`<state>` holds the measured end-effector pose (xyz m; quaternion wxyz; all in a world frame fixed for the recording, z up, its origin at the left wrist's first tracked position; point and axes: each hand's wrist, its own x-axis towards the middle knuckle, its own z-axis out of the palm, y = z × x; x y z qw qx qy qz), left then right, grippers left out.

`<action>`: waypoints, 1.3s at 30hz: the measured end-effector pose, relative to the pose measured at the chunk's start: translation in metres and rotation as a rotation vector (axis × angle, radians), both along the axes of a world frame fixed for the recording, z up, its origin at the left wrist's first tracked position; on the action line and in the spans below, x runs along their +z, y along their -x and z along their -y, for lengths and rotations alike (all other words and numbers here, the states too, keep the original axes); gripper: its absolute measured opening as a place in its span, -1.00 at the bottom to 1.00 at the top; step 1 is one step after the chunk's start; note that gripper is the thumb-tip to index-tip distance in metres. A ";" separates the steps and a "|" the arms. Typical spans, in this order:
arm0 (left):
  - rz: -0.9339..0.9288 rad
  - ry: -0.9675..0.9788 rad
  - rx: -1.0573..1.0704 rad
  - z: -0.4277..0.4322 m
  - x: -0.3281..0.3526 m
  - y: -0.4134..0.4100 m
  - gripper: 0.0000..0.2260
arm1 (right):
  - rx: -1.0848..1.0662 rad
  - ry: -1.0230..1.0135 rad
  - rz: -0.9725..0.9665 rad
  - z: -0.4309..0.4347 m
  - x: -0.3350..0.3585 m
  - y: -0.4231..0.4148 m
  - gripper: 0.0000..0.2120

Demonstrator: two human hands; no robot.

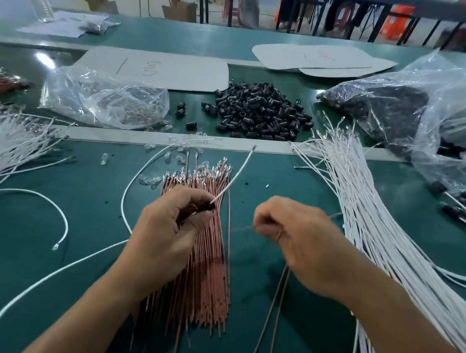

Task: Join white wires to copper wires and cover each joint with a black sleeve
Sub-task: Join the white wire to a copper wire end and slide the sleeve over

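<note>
Landmark: copper wire bundle (pixel 208 273), lying lengthwise at the centre of the green worktop (pixel 296 182).

Left hand (pixel 170 227): over the bundle's upper half. Grip: fingers curled, thumb and forefinger pinching 1 black sleeve (pixel 208 206). 1 white wire (pixel 237 174) leaves the sleeve and runs up and right, ending past the bundle's far end.

Right hand (pixel 302 240): just right of the bundle, blurred. Grip: fingers curled, pinching a thin wire (pixel 239 228) whose free end points toward the bundle. 2 dark wires (pixel 271 316) trail from under this hand, right of the bundle's near end.

Sleeve pile (pixel 260 113): beyond the bundle's far end. White wire sheaf (pixel 364 217): right of the bundle. Clear bag (pixel 105 98): beyond the bundle, to its left.
</note>
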<state>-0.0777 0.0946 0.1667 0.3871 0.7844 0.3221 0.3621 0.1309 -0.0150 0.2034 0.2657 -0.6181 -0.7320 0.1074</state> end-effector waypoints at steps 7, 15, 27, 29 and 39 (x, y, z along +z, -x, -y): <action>0.013 -0.057 -0.061 0.004 -0.002 -0.003 -0.85 | -0.100 -0.256 -0.022 -0.006 -0.005 0.007 -0.91; -0.001 -0.133 -0.103 0.005 0.000 -0.008 -0.78 | -0.105 -0.252 0.151 -0.008 -0.003 0.012 -0.87; -0.041 -0.170 -0.108 0.007 0.001 -0.009 -0.76 | -0.061 -0.271 0.242 -0.012 -0.005 0.017 -0.92; -0.046 -0.172 -0.105 0.006 0.001 -0.008 -0.76 | -0.052 -0.267 0.184 -0.013 -0.007 0.019 -0.93; -0.028 -0.138 -0.104 0.006 0.001 -0.007 -0.78 | -0.103 -0.170 -0.051 -0.013 -0.012 0.019 -0.87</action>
